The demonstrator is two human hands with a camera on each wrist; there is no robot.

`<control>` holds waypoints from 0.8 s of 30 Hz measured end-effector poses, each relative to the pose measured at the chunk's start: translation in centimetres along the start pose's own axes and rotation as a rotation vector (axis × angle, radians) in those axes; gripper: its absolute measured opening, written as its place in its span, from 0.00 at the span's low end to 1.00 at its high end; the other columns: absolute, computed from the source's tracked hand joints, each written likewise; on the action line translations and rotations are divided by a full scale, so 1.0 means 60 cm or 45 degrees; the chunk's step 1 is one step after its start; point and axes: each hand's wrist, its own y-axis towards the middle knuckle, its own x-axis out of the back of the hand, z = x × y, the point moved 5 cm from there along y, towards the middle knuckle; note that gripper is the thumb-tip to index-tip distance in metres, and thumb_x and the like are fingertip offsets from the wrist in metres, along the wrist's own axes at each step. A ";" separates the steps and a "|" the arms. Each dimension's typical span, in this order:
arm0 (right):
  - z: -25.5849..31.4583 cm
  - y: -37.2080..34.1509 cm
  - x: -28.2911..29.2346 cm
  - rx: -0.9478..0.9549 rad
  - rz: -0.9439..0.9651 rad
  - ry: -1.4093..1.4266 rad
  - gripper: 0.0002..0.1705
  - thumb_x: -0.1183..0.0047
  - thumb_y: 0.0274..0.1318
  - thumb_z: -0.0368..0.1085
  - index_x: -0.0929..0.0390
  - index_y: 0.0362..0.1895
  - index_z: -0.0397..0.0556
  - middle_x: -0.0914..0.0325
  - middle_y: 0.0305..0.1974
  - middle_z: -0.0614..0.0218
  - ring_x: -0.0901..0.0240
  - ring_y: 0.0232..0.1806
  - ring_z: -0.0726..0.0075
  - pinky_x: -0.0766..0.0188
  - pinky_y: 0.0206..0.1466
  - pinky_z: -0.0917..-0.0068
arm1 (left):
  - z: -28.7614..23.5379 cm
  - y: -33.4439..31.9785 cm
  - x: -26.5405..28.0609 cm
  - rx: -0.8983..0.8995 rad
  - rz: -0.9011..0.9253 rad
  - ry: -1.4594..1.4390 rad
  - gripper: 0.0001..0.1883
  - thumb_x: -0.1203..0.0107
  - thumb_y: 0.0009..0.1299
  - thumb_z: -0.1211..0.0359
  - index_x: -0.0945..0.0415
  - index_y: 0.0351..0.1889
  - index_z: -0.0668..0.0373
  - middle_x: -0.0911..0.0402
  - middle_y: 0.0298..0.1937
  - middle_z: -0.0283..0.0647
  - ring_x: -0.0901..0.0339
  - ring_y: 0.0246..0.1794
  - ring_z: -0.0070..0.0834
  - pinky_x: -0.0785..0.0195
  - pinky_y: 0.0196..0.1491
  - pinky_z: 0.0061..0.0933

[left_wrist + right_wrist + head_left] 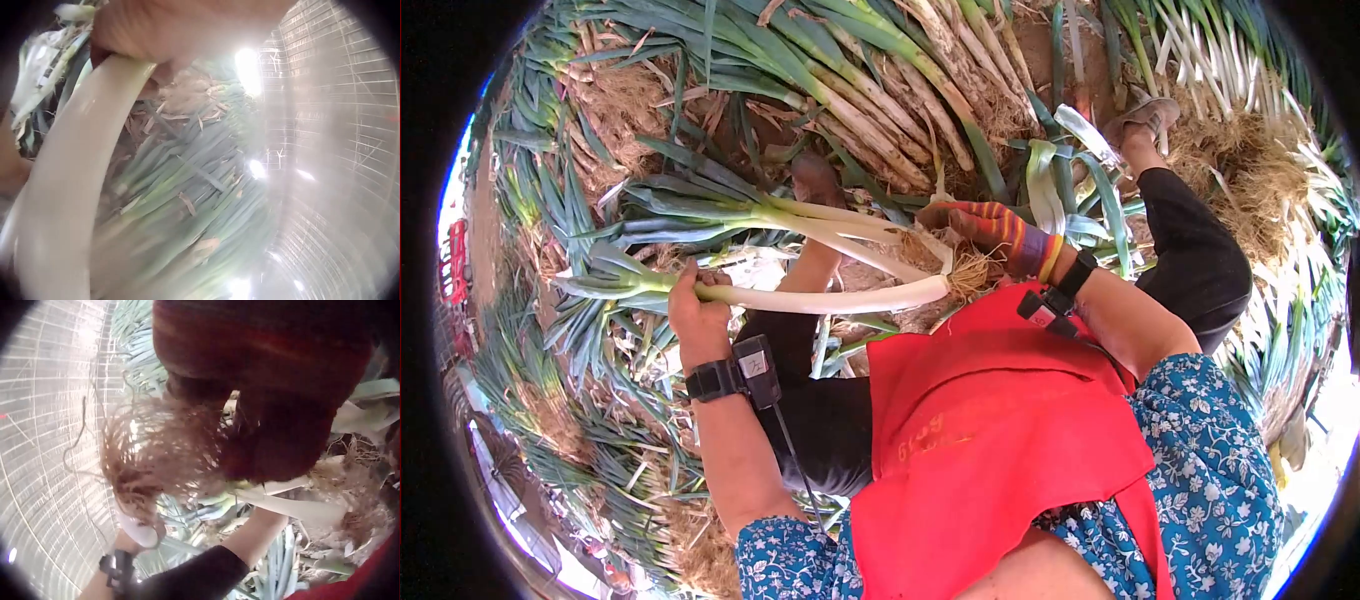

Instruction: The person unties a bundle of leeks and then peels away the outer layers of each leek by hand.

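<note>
My bare left hand (pixel 700 315) grips a long leek (pixel 830 300) where its white stalk turns green. In the left wrist view the thick pale stalk (pixel 75 169) runs down from the fingers. Its root end points right, toward a tuft of roots (pixel 972 272) beneath my right hand (pixel 1005 240), which wears a striped glove. Fingers of the glove look bent in the right wrist view, with stringy roots (pixel 162 444) hanging beside them; I cannot tell what they hold. Another leek (pixel 840 235) lies just beyond the gripped one, green leaves to the left.
Large piles of leeks (pixel 870 90) lie ahead, with more bundles (pixel 550 400) at the left and rooty ones (pixel 1240 160) at the far right. A red apron (pixel 1000 400) covers the lap, between bent legs in dark trousers (pixel 1200 250). Loose leaves (pixel 1045 190) lie around.
</note>
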 end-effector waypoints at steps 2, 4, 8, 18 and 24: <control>-0.017 0.018 0.013 0.022 0.041 -0.049 0.32 0.53 0.58 0.57 0.31 0.56 0.43 0.31 0.55 0.64 0.39 0.59 0.68 0.47 0.63 0.70 | 0.002 -0.014 -0.018 -0.047 0.082 0.051 0.12 0.47 0.65 0.72 0.38 0.22 0.58 0.39 0.17 0.34 0.43 0.17 0.25 0.41 0.25 0.30; -0.011 0.024 -0.012 0.689 0.406 -1.253 0.22 0.56 0.62 0.48 0.31 0.55 0.51 0.28 0.50 0.65 0.34 0.54 0.70 0.40 0.59 0.71 | 0.013 0.013 -0.013 0.007 0.049 0.016 0.12 0.47 0.65 0.72 0.39 0.22 0.58 0.39 0.17 0.35 0.43 0.17 0.26 0.41 0.24 0.30; -0.068 0.006 0.067 0.170 0.297 -1.401 0.20 0.53 0.58 0.47 0.25 0.49 0.51 0.25 0.43 0.65 0.32 0.45 0.66 0.37 0.49 0.68 | 0.031 0.037 -0.005 0.060 0.080 0.056 0.12 0.47 0.65 0.72 0.38 0.22 0.58 0.38 0.17 0.35 0.42 0.16 0.27 0.40 0.22 0.30; -0.104 -0.087 0.262 -0.261 -0.168 -2.316 0.15 0.50 0.51 0.47 0.21 0.24 0.50 0.30 0.16 0.56 0.33 0.20 0.47 0.37 0.23 0.57 | 0.227 -0.025 -0.037 0.347 0.026 0.134 0.05 0.49 0.66 0.74 0.34 0.30 0.62 0.36 0.19 0.35 0.37 0.17 0.27 0.39 0.23 0.34; -0.083 -0.074 0.320 -0.799 -0.295 -2.550 0.16 0.49 0.49 0.48 0.18 0.29 0.51 0.23 0.25 0.57 0.26 0.29 0.52 0.31 0.31 0.59 | 0.212 -0.006 -0.038 0.352 -0.074 0.082 0.05 0.48 0.65 0.74 0.34 0.31 0.62 0.37 0.21 0.33 0.37 0.19 0.25 0.37 0.26 0.33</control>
